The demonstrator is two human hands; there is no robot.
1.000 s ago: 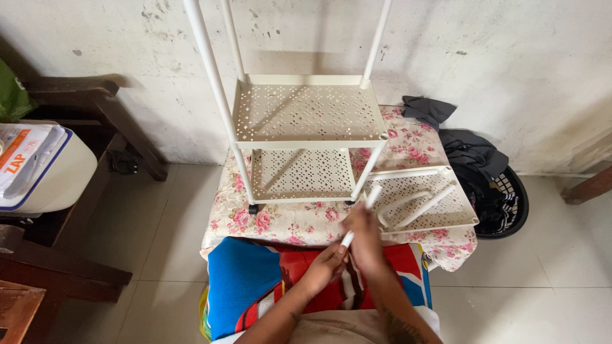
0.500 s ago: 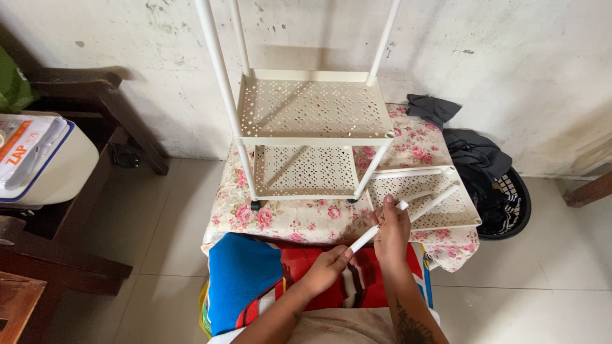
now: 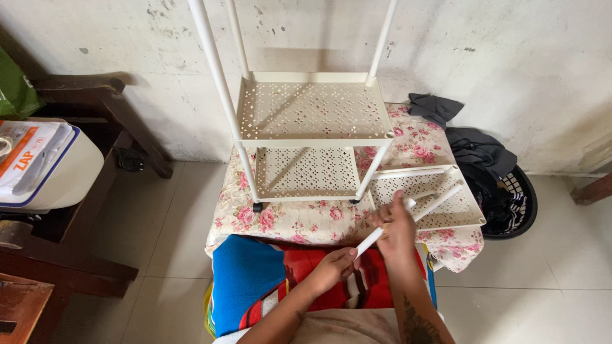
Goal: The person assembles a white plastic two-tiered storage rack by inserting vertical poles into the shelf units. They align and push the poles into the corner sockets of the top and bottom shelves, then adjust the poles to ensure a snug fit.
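Observation:
A short white tube (image 3: 368, 243) is gripped at its lower end by my left hand (image 3: 331, 269) and at its upper end by my right hand (image 3: 396, 229), which is wrapped around it. Both hands are over the near edge of a low table covered with a floral cloth (image 3: 287, 223). A cream perforated shelf rack (image 3: 312, 114) with white upright poles stands on the cloth in front of me. A loose perforated shelf tray (image 3: 459, 213) lies to the right of the rack, with another white tube (image 3: 440, 200) resting in it.
A black basket (image 3: 513, 204) with dark clothes sits by the wall at right. Dark wooden furniture (image 3: 95, 108) and a white appliance (image 3: 57, 165) stand at left. A blue and red cloth (image 3: 255, 280) covers my lap. The floor is pale tile.
My right hand has shifted right and up along the white tube, from beside the rack's leg toward the loose tray. My left hand stays at the tube's lower end.

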